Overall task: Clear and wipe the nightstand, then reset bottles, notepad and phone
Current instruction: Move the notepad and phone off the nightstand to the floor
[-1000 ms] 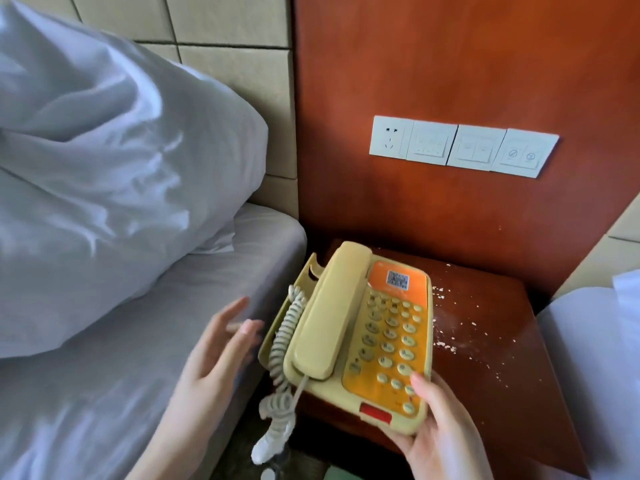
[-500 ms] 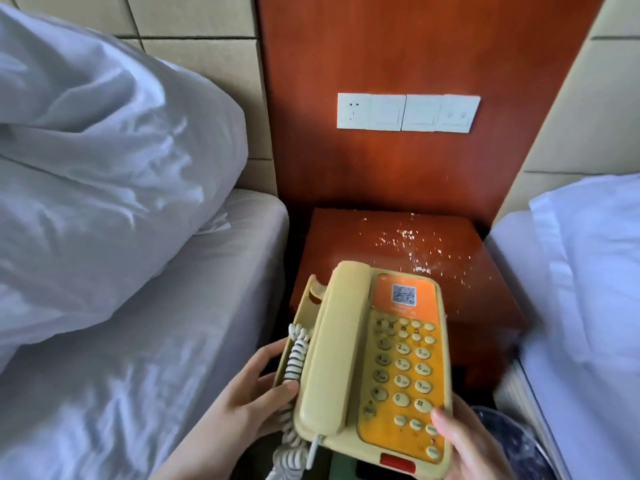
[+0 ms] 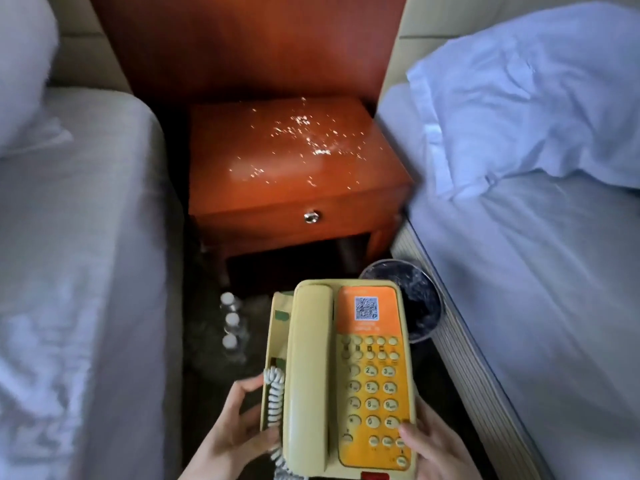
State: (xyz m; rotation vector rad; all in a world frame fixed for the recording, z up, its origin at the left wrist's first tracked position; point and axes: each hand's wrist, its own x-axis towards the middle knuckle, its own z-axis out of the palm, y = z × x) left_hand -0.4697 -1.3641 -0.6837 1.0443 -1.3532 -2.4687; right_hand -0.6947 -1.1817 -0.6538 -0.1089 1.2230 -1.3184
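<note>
The nightstand [image 3: 225, 140] carries no objects on its top, so the clearing looks done. The phone [image 3: 341, 375] is held low in front of it, off the nightstand. The left hand [image 3: 235, 431] grips its corded side and the right hand [image 3: 433, 448] grips its keypad edge. Three bottles [image 3: 231, 320] stand on the floor [image 3: 204, 386] below. No notepad shows. White specks [image 3: 311, 136] litter the top, so the wiping and the whole reset seem still to come.

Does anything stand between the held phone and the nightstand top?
Nothing solid. The left hand and right hand hold the phone in front of the nightstand; its top bears only scattered white specks. The bottles stand on the floor, off to the left.
</note>
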